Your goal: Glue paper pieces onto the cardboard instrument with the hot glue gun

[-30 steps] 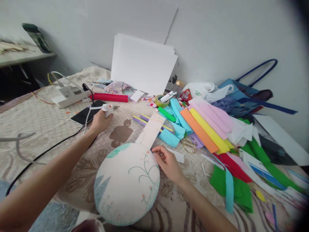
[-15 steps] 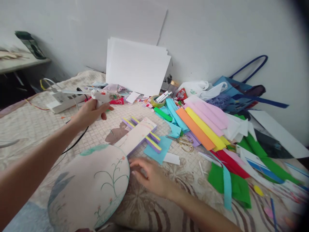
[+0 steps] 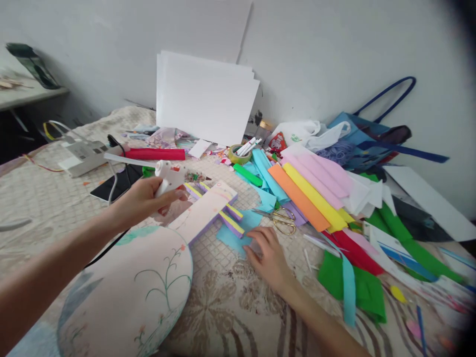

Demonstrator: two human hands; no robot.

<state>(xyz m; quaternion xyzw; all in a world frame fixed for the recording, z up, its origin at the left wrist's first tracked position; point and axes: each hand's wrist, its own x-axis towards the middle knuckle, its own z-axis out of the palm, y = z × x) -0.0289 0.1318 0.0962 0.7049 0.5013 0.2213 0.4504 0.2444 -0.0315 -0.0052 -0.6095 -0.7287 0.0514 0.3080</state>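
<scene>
My left hand point(image 3: 156, 196) is closed around a white hot glue gun point(image 3: 169, 176), whose nozzle points right over the tablecloth. Below it lies a lute-shaped craft piece: a round pale body point(image 3: 122, 292) painted with green plants and orange flowers, a flat neck point(image 3: 208, 210), and several purple-and-yellow pegs point(image 3: 232, 225) sticking out at the sides. My right hand point(image 3: 269, 260) rests beside the pegs, thumb and fingers apart around a small white paper piece point(image 3: 256, 248), at the edge of a light-blue paper sheet point(image 3: 228, 240). Whether the fingers touch the paper is unclear.
Gold-handled scissors point(image 3: 284, 220) lie right of the pegs. Crepe paper rolls point(image 3: 297, 191) are heaped at right. A white power strip point(image 3: 84, 158) with cables sits at left, near a dark flat panel point(image 3: 115, 183). White boards point(image 3: 206, 99) lean on the wall.
My left hand has brought the glue gun right and nearer, over the neck. My right hand has left the round body's edge and moved right and up to the white paper piece.
</scene>
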